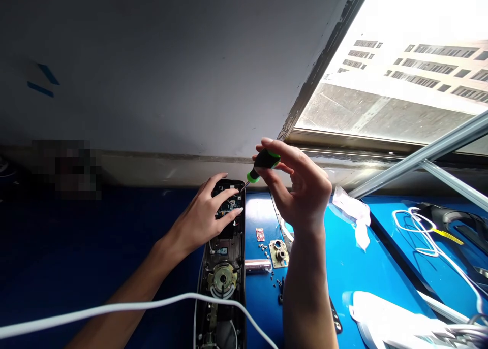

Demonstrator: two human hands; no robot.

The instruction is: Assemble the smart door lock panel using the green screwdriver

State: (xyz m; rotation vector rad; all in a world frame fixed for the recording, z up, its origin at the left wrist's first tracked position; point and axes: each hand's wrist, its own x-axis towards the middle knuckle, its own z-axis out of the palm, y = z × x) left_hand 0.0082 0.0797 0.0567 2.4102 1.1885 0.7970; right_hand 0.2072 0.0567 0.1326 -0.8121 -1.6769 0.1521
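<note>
A long black device (223, 267) with its cover off lies on the blue table (362, 267), showing a circuit board and a round brass part. My left hand (208, 214) rests flat on its upper end, fingers spread over the board. My right hand (299, 186) is raised above the table and grips a black and green screwdriver (263, 165) by the handle. The screwdriver's tip slants down to the left toward the top corner of the device, close to my left fingertips.
Several small screws (267, 252), a brass plate (279, 252), a small red board (260, 234) and a metal cylinder (257, 265) lie right of the device. A white cable (114, 308) crosses the foreground. White wires (423, 232), a plastic bag (353, 207) and aluminium rails (430, 153) sit at right.
</note>
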